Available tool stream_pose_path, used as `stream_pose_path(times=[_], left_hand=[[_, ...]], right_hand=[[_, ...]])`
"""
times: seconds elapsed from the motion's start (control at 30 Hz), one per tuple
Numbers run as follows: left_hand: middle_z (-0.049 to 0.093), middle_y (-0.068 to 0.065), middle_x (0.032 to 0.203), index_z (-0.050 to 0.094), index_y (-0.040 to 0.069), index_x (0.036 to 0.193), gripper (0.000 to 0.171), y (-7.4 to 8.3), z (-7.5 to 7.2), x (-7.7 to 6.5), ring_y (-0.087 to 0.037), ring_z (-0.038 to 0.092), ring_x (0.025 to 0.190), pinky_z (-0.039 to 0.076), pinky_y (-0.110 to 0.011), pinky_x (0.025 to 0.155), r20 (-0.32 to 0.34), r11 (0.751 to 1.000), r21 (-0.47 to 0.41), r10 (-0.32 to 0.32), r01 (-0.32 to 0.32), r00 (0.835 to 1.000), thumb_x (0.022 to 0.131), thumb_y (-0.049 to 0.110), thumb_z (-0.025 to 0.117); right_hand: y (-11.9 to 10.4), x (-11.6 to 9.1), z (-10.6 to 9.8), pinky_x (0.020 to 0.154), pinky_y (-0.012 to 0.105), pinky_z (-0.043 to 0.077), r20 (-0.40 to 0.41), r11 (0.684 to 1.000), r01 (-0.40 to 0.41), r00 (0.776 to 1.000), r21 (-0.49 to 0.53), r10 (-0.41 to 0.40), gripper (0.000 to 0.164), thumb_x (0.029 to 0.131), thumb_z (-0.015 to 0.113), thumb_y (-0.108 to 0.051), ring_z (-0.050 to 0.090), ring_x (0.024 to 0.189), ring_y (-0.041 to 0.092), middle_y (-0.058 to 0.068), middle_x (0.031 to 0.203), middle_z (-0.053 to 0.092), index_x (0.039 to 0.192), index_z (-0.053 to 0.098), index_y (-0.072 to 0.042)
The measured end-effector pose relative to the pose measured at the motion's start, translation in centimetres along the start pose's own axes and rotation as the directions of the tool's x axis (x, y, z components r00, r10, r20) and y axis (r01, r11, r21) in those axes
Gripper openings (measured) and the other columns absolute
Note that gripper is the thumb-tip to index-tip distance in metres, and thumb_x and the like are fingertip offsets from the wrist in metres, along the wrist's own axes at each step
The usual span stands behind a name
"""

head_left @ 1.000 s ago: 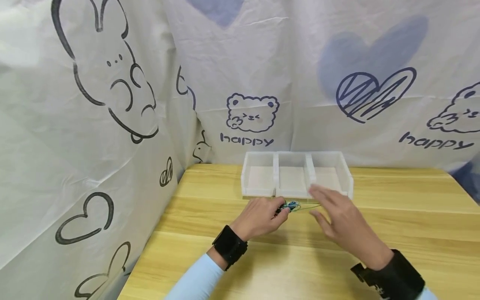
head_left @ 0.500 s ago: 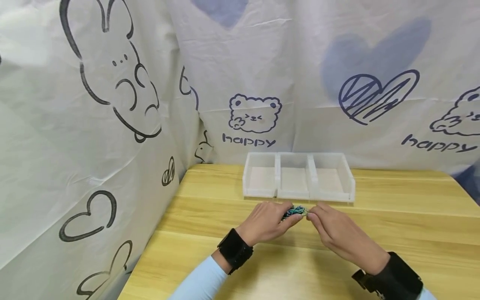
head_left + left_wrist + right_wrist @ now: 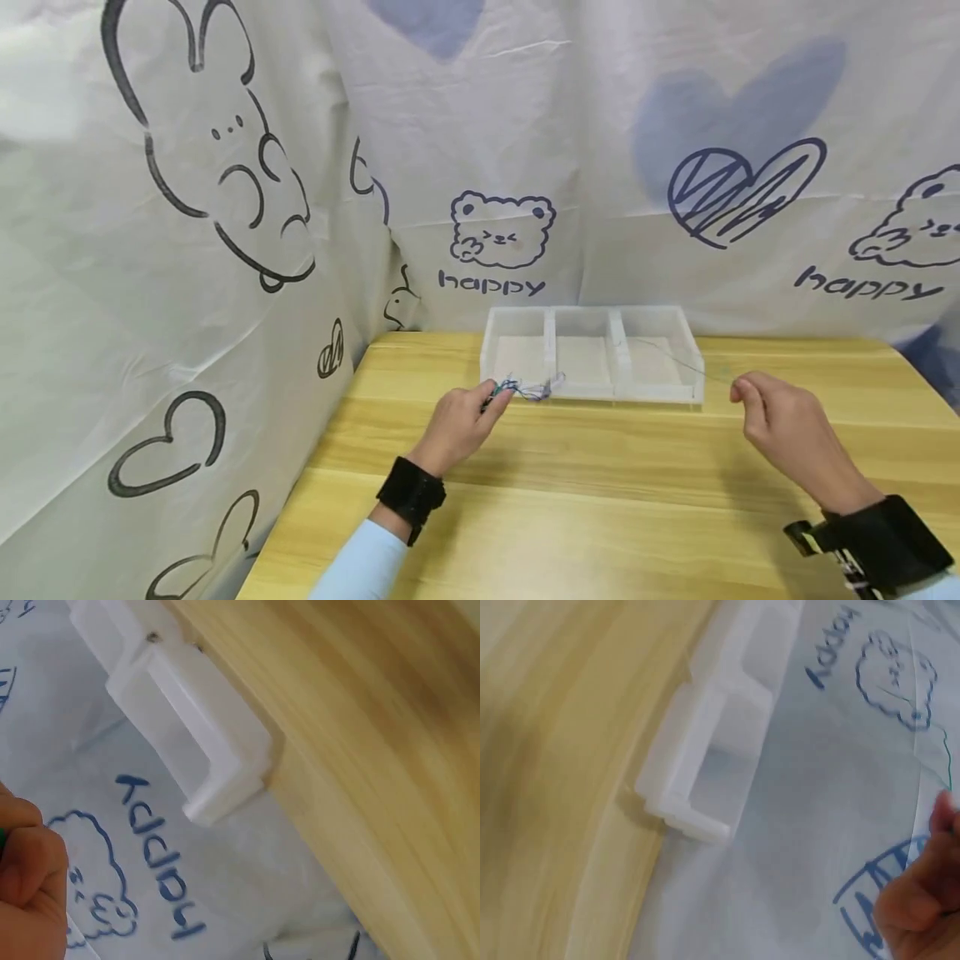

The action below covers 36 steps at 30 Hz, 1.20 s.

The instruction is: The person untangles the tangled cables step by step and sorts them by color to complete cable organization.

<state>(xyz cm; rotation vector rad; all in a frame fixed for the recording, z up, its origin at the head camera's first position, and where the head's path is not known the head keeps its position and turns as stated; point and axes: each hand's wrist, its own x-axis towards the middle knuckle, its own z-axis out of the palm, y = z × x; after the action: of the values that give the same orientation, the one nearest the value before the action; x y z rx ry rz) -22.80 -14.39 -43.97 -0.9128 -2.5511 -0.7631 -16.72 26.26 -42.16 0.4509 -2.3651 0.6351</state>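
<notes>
My left hand [image 3: 457,423] is in front of the left side of a white tray [image 3: 660,392] and grips a tangled bundle of thin blue and green strands [image 3: 508,387]. Loose ends stick out to the right of its fingertips. Well over to the right, my right hand [image 3: 793,429] pinches one fine strand [image 3: 678,360], which trails left across the tray's right compartment. In the right wrist view that strand looks green and wavy [image 3: 948,754]. Whether it is thread or thin wire I cannot tell. Only the curled fingers [image 3: 30,859] of my left hand show in the left wrist view.
The tray has three compartments and stands near the back edge of a wooden table [image 3: 585,500]. White fabric [image 3: 510,125] with drawn animals and hearts hangs behind it and along the left side. Each wrist wears a black band [image 3: 412,492].
My hands came together at the bundle half a second ago, right fingers pinching a strand. Now they are wide apart, the left hand moved left with the bundle, the right hand right with a strand.
</notes>
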Motion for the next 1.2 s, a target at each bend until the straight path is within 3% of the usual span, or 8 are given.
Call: stream_pose_path(times=[0.1, 0.17, 0.37, 0.47, 0.67, 0.77, 1.0, 1.2], left_hand=[[0.028, 0.012, 0.057, 0.043, 0.019, 0.076, 0.037, 0.4, 0.3, 0.0, -0.002, 0.025, 0.047, 0.024, -0.021, 0.047, 0.010, 0.992, -0.123, -0.019, 0.020, 1.000, 0.109, 0.037, 0.046], [0.028, 0.012, 0.058, 0.043, 0.019, 0.076, 0.038, 1.0, 0.7, 0.1, -0.002, 0.025, 0.048, 0.024, -0.021, 0.048, 0.019, 0.980, -0.194, -0.039, 0.042, 0.999, 0.109, 0.038, 0.045], [0.027, 0.009, 0.058, 0.043, 0.017, 0.075, 0.039, 2.3, 1.6, -0.2, -0.004, 0.024, 0.048, 0.025, -0.022, 0.049, 0.010, 0.922, -0.373, -0.102, 0.098, 0.995, 0.109, 0.035, 0.047], [0.028, 0.009, 0.058, 0.043, 0.016, 0.074, 0.039, 2.6, 1.9, -0.2, -0.004, 0.024, 0.048, 0.026, -0.022, 0.049, 0.014, 0.899, -0.422, -0.121, 0.115, 0.993, 0.109, 0.035, 0.047], [0.031, 0.009, 0.059, 0.047, 0.017, 0.075, 0.040, 2.8, 2.3, -0.5, -0.003, 0.025, 0.048, 0.026, -0.021, 0.048, 0.040, 0.889, -0.435, -0.141, 0.145, 0.989, 0.109, 0.038, 0.047], [0.033, 0.009, 0.059, 0.049, 0.017, 0.075, 0.039, 2.8, 2.3, -0.7, -0.003, 0.027, 0.048, 0.026, -0.021, 0.048, 0.045, 0.888, -0.432, -0.155, 0.159, 0.987, 0.108, 0.039, 0.048], [0.038, 0.009, 0.062, 0.054, 0.019, 0.080, 0.037, 2.8, 2.6, -0.9, -0.004, 0.032, 0.051, 0.029, -0.021, 0.049, 0.058, 0.880, -0.446, -0.152, 0.162, 0.987, 0.109, 0.041, 0.046], [0.039, 0.009, 0.063, 0.055, 0.019, 0.080, 0.037, 2.6, 2.8, -1.2, -0.005, 0.033, 0.051, 0.029, -0.020, 0.048, 0.064, 0.881, -0.440, -0.164, 0.175, 0.984, 0.108, 0.042, 0.046]], right_hand=[[0.9, 0.8, 0.1, 0.056, 0.026, 0.034, 0.036, 0.994, -0.112, 0.993, 0.009, 0.112, 0.021, 0.104, 0.049, 0.000, 0.044, 0.061, 0.011, 0.014, 0.083, 0.063, 0.097, 0.068, 0.004], [1.3, 1.2, 0.7, 0.060, 0.026, 0.032, 0.026, 0.989, -0.143, 0.989, 0.025, 0.142, 0.022, 0.105, 0.049, -0.002, 0.045, 0.067, 0.015, 0.017, 0.088, 0.064, 0.103, 0.069, 0.006], [2.2, 2.7, 3.1, 0.062, 0.032, 0.026, -0.005, 0.978, -0.201, 0.979, 0.047, 0.202, 0.023, 0.102, 0.056, -0.004, 0.038, 0.062, 0.019, 0.009, 0.070, 0.051, 0.084, 0.068, 0.003], [2.5, 3.3, 4.1, 0.064, 0.038, 0.032, -0.011, 0.969, -0.242, 0.970, 0.053, 0.242, 0.020, 0.100, 0.059, -0.005, 0.046, 0.062, 0.025, 0.014, 0.072, 0.056, 0.087, 0.070, 0.007], [3.2, 4.5, 5.9, 0.075, 0.057, 0.042, -0.050, 0.956, -0.288, 0.955, 0.064, 0.291, 0.020, 0.097, 0.061, -0.004, 0.061, 0.073, 0.042, 0.027, 0.083, 0.068, 0.097, 0.073, 0.013], [3.6, 4.9, 6.8, 0.071, 0.056, 0.042, -0.037, 0.949, -0.310, 0.949, 0.059, 0.313, 0.021, 0.096, 0.060, -0.003, 0.060, 0.068, 0.041, 0.028, 0.082, 0.068, 0.098, 0.072, 0.014], [4.1, 4.8, 8.2, 0.053, 0.038, 0.037, 0.067, 0.919, -0.395, 0.917, 0.009, 0.393, 0.025, 0.096, 0.061, -0.009, 0.055, 0.061, 0.030, 0.027, 0.084, 0.067, 0.098, 0.073, 0.013], [4.5, 5.0, 9.0, 0.051, 0.043, 0.043, 0.197, 0.921, -0.380, 0.899, -0.088, 0.390, 0.022, 0.089, 0.065, -0.013, 0.061, 0.070, 0.040, 0.029, 0.093, 0.069, 0.090, 0.078, 0.005]])
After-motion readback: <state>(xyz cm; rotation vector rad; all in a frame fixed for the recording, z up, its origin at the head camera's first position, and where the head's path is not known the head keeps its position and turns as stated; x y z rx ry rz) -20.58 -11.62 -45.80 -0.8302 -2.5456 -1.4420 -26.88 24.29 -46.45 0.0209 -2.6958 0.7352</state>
